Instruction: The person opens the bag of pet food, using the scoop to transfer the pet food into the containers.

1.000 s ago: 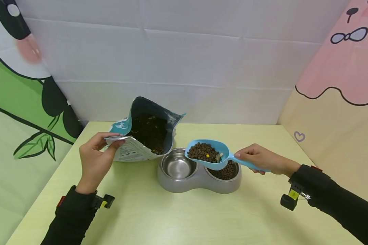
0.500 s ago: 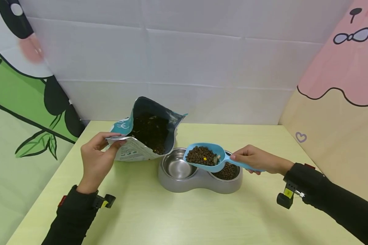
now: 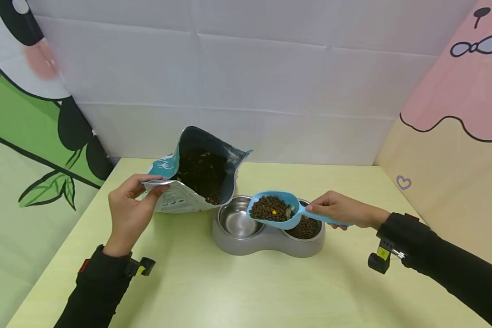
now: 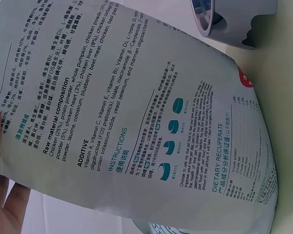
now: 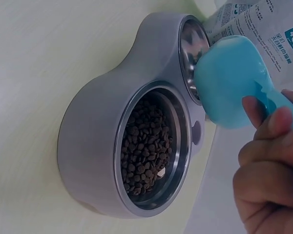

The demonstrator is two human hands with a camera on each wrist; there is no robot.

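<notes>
My left hand pinches the rim of an opened pet food bag between thumb and fingers; its mouth tilts toward me and shows dark kibble inside. In the left wrist view the bag's printed side fills most of the picture. My right hand grips the handle of a light blue scoop heaped with brown kibble, one yellow piece among it. The scoop is held level above the grey double pet bowl. Bare steel shows in the bowl's left dish; brown kibble lies in the right one.
Everything stands on a pale wooden table. Behind it hangs a white cloth wall. Printed cartoon panels flank the table, a green and white one on the left and a pink and beige one on the right.
The scoop and my right hand have shifted slightly left over the bowl, then nearly stopped. My left hand and the bag hold their place; the head view has moved a little.
</notes>
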